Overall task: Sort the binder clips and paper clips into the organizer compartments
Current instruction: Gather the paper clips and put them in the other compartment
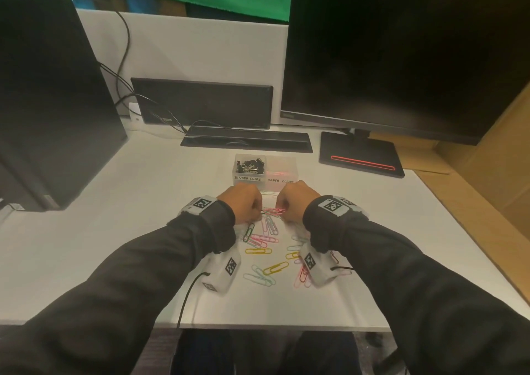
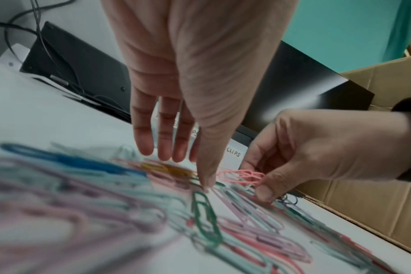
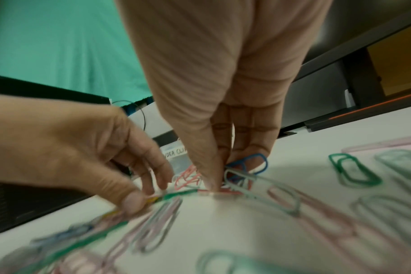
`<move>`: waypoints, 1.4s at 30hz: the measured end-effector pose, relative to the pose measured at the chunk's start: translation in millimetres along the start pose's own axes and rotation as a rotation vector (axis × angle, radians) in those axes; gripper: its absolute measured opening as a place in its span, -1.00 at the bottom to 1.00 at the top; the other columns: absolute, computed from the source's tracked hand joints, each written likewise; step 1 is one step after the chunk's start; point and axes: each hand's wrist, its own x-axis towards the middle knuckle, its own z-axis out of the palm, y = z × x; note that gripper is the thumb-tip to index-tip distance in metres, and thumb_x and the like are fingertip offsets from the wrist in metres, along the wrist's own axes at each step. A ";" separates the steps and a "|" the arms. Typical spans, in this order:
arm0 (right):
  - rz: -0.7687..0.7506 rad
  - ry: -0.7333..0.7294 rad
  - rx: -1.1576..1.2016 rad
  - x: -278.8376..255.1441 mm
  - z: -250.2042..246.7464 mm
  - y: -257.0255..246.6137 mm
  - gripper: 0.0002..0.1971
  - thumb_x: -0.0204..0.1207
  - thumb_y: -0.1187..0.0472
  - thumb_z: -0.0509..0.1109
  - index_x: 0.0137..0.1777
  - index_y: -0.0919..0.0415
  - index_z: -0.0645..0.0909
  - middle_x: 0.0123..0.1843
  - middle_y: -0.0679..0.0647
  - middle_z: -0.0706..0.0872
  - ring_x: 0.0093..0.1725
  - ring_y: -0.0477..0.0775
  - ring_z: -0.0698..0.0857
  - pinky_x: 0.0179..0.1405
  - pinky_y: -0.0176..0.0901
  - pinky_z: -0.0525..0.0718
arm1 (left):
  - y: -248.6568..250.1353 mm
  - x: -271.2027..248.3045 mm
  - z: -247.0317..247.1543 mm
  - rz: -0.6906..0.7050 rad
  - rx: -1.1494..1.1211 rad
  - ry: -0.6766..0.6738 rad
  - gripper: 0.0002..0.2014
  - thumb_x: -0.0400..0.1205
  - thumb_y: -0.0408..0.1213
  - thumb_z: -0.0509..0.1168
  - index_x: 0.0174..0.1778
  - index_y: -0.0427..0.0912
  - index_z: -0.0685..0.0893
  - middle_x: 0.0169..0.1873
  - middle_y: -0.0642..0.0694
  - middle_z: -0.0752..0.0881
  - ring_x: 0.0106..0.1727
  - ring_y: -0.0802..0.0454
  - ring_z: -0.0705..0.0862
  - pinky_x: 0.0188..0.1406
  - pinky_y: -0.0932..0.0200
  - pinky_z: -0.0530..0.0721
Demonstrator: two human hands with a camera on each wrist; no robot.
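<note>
Paper clips (image 1: 265, 255) in many colours are scattered on the white surface (image 1: 114, 231), near the clear organizer (image 1: 265, 171), whose left compartment holds black binder clips (image 1: 249, 165). A bunch of pink clips (image 2: 243, 176) is pinched in the grip of the right hand (image 1: 295, 201). A green clip (image 3: 176, 193) is pinched by the left hand (image 1: 243, 202).

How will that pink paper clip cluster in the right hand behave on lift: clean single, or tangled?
Likely tangled: the right hand pinches several pink paper clips that overlap, so they may come up together or shed one. They look like thin, light, stiff wire lying flat on the white desk, so they probably slide rather than roll.
</note>
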 end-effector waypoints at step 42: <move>0.260 -0.122 -0.105 -36.6 -47.3 78.4 -0.37 0.38 -0.16 0.52 0.42 0.07 0.55 0.42 0.06 0.57 0.38 0.15 0.55 0.31 -0.05 0.50 | 58.1 96.2 -39.8 -0.070 0.018 0.120 -0.71 0.67 -0.26 0.25 0.28 -0.18 0.70 0.28 -0.29 0.64 0.26 -0.32 0.64 0.28 -0.09 0.61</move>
